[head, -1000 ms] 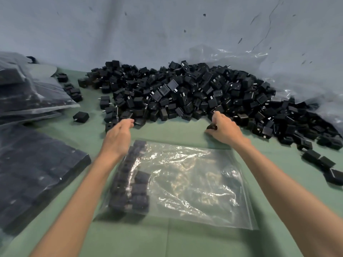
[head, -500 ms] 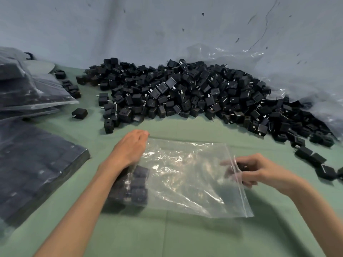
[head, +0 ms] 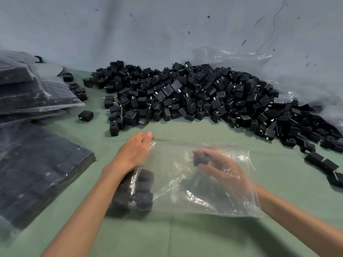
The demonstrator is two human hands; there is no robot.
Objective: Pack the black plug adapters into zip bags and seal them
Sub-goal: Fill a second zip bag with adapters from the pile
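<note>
A clear zip bag [head: 194, 193] lies flat on the green table [head: 185, 236] in front of me. Several black plug adapters [head: 138, 190] are lined up inside its left end. My left hand [head: 134, 151] rests on the bag's top left corner with its fingers extended. My right hand [head: 220, 167] is inside the bag, seen through the plastic, and grips a black adapter [head: 201, 158]. A large heap of loose black adapters [head: 200, 97] fills the back of the table.
Filled, sealed bags of adapters are stacked at the left [head: 27, 89], with another flat one [head: 35, 169] nearer me. Loose adapters trail along the right edge [head: 323, 162]. Crumpled clear plastic [head: 306, 86] lies behind the heap against the grey wall.
My right hand came back from the heap with an adapter and slid into the bag through its right opening. My left hand drew back from the heap onto the bag's top left corner.
</note>
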